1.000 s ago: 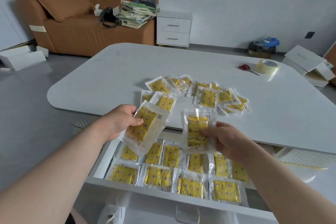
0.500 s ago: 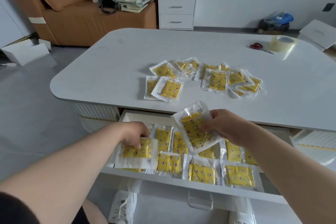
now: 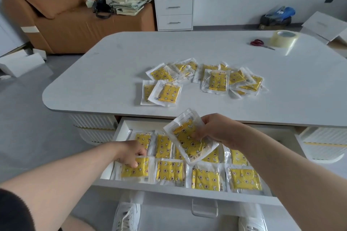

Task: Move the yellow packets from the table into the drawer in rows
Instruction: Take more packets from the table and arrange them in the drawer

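left hand [image 3: 131, 153] came down into drawer [image 3: 187, 192], pinching front-left packet [image 3: 135, 169] at lower left | right hand [image 3: 216, 131] still grips held packet [image 3: 187, 139] over drawer centre | loose packets [image 3: 217, 82] remain on worktop [image 3: 112, 80], mid-frame | likely one more placed, held one next

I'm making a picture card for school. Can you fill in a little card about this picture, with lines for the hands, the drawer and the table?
Left: left hand holds the front-left packet low in the drawer
Right: right hand holds a tilted packet above the drawer
Drawer: open, yellow packets lying in two rows, four in the front row
Table: table has a loose pile of packets not yet moved
Far corner: red scissors beside a tape roll
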`<state>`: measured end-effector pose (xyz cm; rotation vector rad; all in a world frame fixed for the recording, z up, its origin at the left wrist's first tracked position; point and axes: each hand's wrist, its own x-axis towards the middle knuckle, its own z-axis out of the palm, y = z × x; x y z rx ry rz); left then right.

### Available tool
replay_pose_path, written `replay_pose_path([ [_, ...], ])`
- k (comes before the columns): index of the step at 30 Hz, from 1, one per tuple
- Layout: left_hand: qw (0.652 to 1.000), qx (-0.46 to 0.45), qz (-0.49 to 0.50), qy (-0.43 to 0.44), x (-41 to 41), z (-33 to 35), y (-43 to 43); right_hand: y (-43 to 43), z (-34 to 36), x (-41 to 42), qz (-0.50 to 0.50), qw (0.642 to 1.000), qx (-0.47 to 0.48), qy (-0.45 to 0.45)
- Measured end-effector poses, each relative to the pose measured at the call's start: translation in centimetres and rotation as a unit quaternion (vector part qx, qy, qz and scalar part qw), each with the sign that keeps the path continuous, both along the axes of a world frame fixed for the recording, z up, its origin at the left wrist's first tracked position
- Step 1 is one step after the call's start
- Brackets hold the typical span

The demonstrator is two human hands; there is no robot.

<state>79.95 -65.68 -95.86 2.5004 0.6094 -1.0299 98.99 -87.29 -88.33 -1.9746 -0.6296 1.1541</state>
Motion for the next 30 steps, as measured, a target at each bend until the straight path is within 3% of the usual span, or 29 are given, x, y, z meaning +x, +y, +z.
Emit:
replay_pose_path([
  [16,0.996,-0.045,0.063,-0.046,-1.1,-0.8,0.1,-1.2,0.4,0.0,0.032,0.999,-0.004,-0.009],
  [26,0.999,0.006,-0.012,-0.032,-0.2,-0.7,-0.8,-1.3,-0.8,0.2,0.070,0.996,-0.040,-0.042],
  [30,0.999,0.017,0.002,-0.045,-0.4,-0.9,-0.4,-1.0,-1.3,0.1,0.087,0.991,-0.059,-0.077],
])
